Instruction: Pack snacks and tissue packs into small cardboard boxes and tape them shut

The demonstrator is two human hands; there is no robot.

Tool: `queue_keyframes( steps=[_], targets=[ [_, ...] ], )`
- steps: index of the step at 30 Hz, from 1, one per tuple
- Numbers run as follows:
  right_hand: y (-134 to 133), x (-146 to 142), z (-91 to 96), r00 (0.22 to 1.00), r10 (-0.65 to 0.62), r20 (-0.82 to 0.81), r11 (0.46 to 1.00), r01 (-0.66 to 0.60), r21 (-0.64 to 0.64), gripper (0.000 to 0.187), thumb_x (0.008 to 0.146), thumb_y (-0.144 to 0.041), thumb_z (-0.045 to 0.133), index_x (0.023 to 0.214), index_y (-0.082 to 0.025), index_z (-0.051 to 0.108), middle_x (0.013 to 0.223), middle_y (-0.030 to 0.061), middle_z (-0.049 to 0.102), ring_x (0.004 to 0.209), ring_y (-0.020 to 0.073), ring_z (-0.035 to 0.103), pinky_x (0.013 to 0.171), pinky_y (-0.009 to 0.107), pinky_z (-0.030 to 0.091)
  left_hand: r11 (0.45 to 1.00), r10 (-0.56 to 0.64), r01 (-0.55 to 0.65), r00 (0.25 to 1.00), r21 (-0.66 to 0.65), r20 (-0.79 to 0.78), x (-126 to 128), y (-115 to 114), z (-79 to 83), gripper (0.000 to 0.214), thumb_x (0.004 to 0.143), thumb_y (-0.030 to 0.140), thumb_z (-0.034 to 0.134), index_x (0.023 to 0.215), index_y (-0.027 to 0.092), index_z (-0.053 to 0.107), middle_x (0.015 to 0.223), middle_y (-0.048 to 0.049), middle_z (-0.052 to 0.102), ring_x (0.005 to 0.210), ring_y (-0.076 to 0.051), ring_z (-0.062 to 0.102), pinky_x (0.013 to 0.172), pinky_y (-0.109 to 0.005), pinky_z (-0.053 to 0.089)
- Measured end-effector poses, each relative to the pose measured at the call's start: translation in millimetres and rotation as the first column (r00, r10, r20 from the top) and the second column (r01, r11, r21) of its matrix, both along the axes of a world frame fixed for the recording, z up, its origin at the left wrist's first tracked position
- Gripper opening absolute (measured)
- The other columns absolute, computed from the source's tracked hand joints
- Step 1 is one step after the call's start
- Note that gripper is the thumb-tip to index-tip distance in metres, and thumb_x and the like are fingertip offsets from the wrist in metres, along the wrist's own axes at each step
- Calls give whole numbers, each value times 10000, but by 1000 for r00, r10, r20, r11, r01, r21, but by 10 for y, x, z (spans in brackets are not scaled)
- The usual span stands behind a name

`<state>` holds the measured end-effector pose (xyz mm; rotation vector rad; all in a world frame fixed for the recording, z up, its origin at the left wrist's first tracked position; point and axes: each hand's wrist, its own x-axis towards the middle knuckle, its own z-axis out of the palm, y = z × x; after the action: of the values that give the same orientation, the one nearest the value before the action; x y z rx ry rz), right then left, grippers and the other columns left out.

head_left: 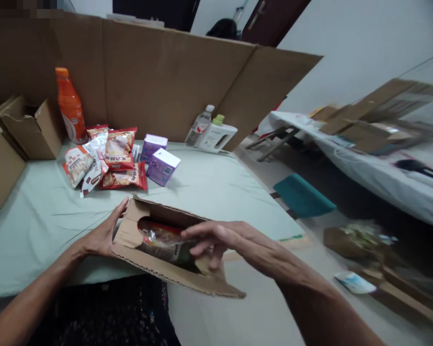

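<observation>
My left hand grips the left end of an open cardboard box, its fingers behind the end wall. The box is tilted above the table's front edge, and its opening faces me. Inside lies a clear-wrapped food package with red and green-brown parts; its exact kind is not readable. Over the right part of the opening is my right hand, fingers apart and bent near the package and an inner flap. No held thing shows between these fingers.
Snack bags, purple boxes and an orange bottle stand near a cardboard screen. Beside it are a clear bottle and white jug. Open cartons stand left; a teal stool is right.
</observation>
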<state>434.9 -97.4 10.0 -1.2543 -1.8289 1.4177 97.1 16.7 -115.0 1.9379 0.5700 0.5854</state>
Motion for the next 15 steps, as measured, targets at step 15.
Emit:
queue_keyframes(
  steps=[15],
  targets=[
    [208, -350, -172, 876, -146, 459, 829, -145, 540, 286, 968, -220, 534, 768, -236, 737, 741, 46, 742, 672, 199, 650, 672, 337, 502, 981, 125, -125, 992, 145, 15, -252, -293, -25, 1311, 674, 407, 895, 1695, 303, 80, 1712, -134, 281, 1552, -444, 318, 1298, -593, 275]
  ],
)
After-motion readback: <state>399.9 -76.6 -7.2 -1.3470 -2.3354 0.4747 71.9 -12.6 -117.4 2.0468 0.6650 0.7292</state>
